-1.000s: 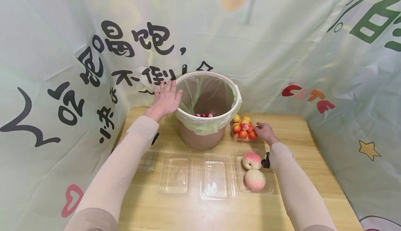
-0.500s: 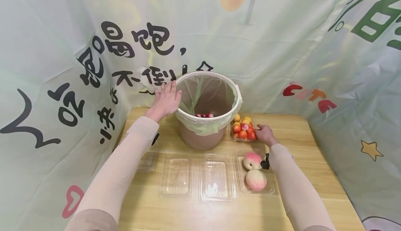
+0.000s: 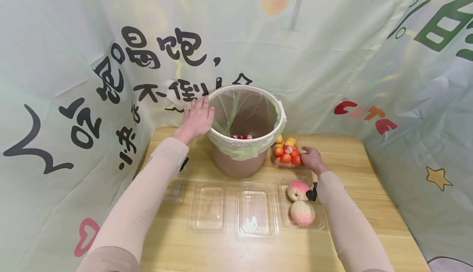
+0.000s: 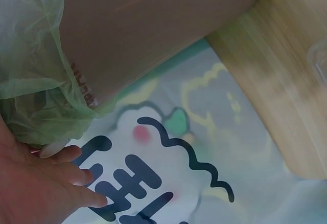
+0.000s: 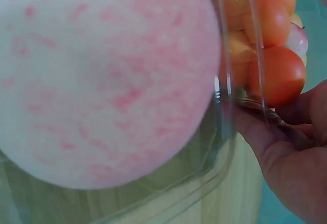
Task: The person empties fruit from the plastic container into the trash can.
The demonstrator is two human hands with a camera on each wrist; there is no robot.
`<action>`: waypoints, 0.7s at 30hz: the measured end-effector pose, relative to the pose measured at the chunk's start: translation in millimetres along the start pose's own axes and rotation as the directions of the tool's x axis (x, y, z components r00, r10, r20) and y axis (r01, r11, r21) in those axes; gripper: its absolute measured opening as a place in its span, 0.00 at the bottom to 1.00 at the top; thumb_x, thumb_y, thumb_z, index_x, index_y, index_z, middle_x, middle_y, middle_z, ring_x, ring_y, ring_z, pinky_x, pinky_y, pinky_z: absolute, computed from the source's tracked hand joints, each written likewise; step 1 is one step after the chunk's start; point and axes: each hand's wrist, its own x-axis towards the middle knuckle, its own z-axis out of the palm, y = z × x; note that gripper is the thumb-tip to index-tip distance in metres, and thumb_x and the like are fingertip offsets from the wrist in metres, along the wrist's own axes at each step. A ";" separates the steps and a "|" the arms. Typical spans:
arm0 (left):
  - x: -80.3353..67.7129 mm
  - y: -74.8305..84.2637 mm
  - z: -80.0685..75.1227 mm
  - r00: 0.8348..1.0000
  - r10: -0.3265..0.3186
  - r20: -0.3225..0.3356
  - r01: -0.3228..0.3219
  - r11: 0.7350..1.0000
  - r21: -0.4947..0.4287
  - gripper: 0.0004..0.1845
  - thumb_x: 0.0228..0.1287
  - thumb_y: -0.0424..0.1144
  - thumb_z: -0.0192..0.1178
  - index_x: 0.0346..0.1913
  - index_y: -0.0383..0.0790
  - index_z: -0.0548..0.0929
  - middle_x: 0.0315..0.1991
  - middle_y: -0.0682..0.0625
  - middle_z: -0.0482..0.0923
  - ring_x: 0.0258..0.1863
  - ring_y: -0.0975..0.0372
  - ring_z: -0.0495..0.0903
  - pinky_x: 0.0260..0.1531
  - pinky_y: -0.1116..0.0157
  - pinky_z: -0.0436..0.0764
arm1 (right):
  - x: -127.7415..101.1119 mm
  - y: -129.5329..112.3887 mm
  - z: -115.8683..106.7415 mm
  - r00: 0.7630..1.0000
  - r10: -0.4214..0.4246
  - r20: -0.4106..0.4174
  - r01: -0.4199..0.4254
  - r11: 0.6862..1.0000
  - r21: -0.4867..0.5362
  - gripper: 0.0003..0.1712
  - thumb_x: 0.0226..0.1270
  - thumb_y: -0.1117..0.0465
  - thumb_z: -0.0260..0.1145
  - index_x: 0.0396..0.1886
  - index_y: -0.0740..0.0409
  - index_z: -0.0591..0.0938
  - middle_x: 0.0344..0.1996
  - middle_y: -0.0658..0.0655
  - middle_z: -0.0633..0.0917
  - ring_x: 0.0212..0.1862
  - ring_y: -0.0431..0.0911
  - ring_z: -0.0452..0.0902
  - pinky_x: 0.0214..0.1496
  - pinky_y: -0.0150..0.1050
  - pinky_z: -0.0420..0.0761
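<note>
- Grey-green printed cloth (image 3: 325, 71) encloses the work area at the back and both sides.
- Wooden table (image 3: 244, 255) carries every container seen.
- Bucket (image 3: 238, 166), upright near the back edge, lined with a thin green bag (image 3: 242, 152) folded over its rim. Contents are partly visible; the near wall hides the rest.
- Front row: two clear trays (image 3: 208, 210) (image 3: 255, 208) side by side, no fruit visible in either. Another clear tray (image 3: 175, 191) lies to the left, partly behind the sleeve — contents cannot be confirmed.
- Peach tray (image 3: 319, 223), at the right end of that row, loaded.
- Fruit tray (image 3: 284, 165), just beside the bucket on its right, filled. Whether it is raised off the wood cannot be told.
- Left hand (image 3: 197, 118): fingers spread, resting against the bucket's left rim.
- Right hand (image 3: 312, 158): thumb and fingers pinch the edge of the fruit tray.
- Two peaches (image 3: 303, 213) (image 3: 298, 190), lying in the peach tray.
- Small fruit (image 3: 286, 157), orange, red and yellow with one pinkish piece, heaped in the fruit tray.
- Dark-red fruit (image 3: 241, 136), a few pieces inside the bucket. Assessment: part-way — some fruit is in the bucket, while two trays remain loaded and presumably unhandled.
</note>
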 end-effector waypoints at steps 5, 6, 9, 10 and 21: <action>-2.1 1.2 -2.4 1.000 -0.004 -0.006 0.004 1.000 -0.015 0.38 0.84 0.54 0.25 0.85 0.31 0.46 0.85 0.34 0.48 0.84 0.34 0.44 0.80 0.31 0.37 | -0.6 -7.7 -7.0 1.000 -0.014 0.000 0.014 0.999 0.051 0.35 0.74 0.67 0.47 0.77 0.79 0.61 0.69 0.82 0.73 0.67 0.65 0.75 0.64 0.47 0.80; -2.4 1.0 -2.5 1.000 -0.006 -0.007 0.006 1.000 -0.016 0.38 0.84 0.53 0.25 0.85 0.31 0.46 0.85 0.34 0.48 0.84 0.34 0.44 0.80 0.30 0.37 | -0.1 -8.8 -8.9 1.000 -0.016 0.001 0.016 0.999 0.051 0.35 0.74 0.67 0.46 0.77 0.79 0.61 0.70 0.82 0.72 0.68 0.65 0.74 0.65 0.48 0.79; -2.6 0.5 -2.0 1.000 -0.004 -0.012 0.004 1.000 -0.015 0.38 0.84 0.53 0.25 0.85 0.31 0.46 0.85 0.34 0.48 0.84 0.34 0.44 0.80 0.30 0.38 | 0.8 -12.1 -15.9 1.000 -0.023 0.001 0.023 0.999 0.035 0.35 0.74 0.67 0.46 0.78 0.79 0.61 0.73 0.81 0.69 0.71 0.66 0.70 0.70 0.52 0.77; -2.4 0.4 -1.7 1.000 -0.003 -0.012 0.003 1.000 -0.011 0.38 0.84 0.53 0.24 0.85 0.31 0.46 0.85 0.35 0.49 0.84 0.34 0.44 0.80 0.30 0.38 | 0.7 -13.5 -18.5 1.000 -0.023 -0.002 0.023 0.999 0.032 0.35 0.73 0.67 0.46 0.78 0.79 0.61 0.73 0.81 0.69 0.71 0.66 0.71 0.70 0.53 0.77; -2.3 3.1 -1.9 1.000 0.012 -0.004 -0.012 1.000 0.014 0.38 0.83 0.51 0.25 0.84 0.29 0.47 0.84 0.34 0.51 0.84 0.34 0.46 0.80 0.29 0.41 | -9.3 -32.3 -50.2 0.999 -0.009 0.032 0.002 0.980 0.199 0.36 0.74 0.69 0.46 0.79 0.80 0.56 0.74 0.84 0.64 0.51 0.55 0.84 0.44 0.43 0.92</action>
